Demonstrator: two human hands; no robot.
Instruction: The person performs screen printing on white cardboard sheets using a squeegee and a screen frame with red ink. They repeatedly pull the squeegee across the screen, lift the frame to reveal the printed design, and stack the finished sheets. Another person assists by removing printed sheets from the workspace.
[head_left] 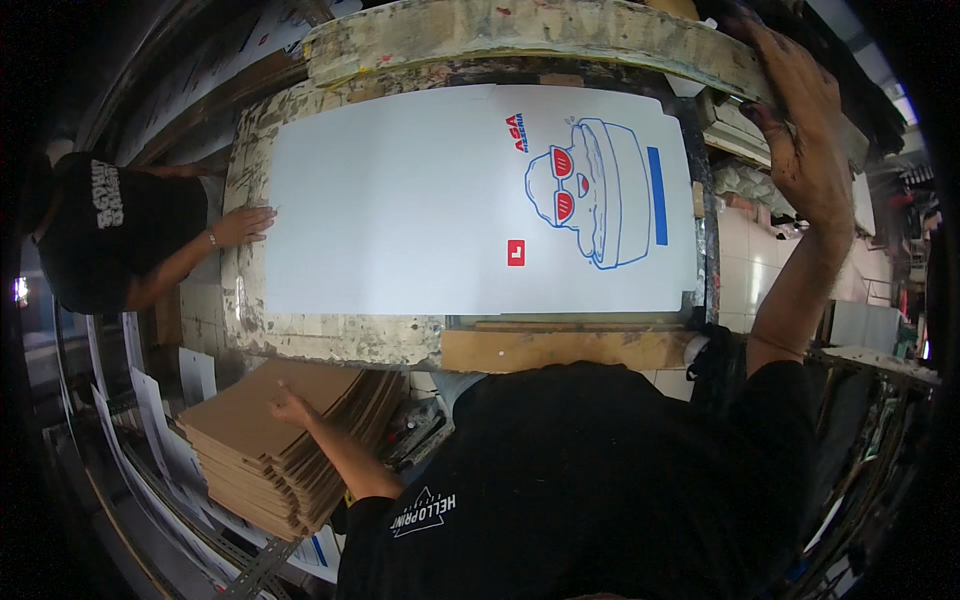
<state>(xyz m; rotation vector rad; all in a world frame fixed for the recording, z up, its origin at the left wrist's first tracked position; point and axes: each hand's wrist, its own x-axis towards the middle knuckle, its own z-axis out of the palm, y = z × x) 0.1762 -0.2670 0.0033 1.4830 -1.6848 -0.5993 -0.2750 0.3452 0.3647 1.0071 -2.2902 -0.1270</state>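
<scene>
Single head-worn fisheye view, looking steeply down, close over the printing table point(340, 335), edges bending at rim
</scene>
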